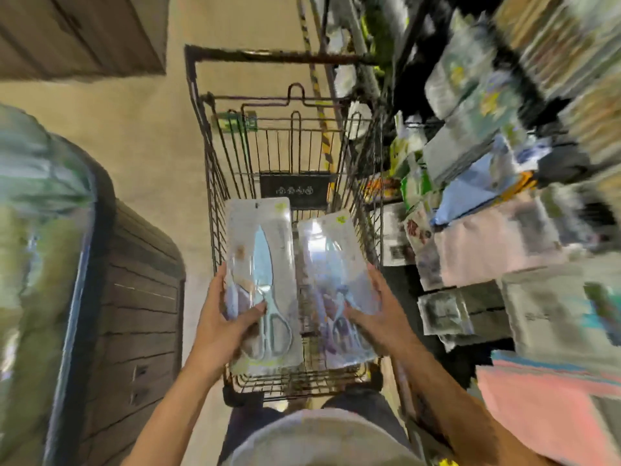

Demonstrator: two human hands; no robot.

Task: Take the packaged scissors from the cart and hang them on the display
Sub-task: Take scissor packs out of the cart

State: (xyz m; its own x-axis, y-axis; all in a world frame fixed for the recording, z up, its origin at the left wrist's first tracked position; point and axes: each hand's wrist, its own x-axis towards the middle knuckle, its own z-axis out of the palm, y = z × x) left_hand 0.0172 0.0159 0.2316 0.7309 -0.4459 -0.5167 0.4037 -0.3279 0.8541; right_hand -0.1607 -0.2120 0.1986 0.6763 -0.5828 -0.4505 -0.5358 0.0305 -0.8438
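Wire cart (215, 183); each hand holds packaged scissors above it.

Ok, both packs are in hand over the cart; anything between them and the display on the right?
Nothing solid that I can see. The left hand holds one scissors pack, the right hand the other pack, both above the cart rim. The display is blurred; no free hook visible.

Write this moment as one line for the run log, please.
left hand: holds left scissors pack | right hand: holds right scissors pack | both above cart | display: right side
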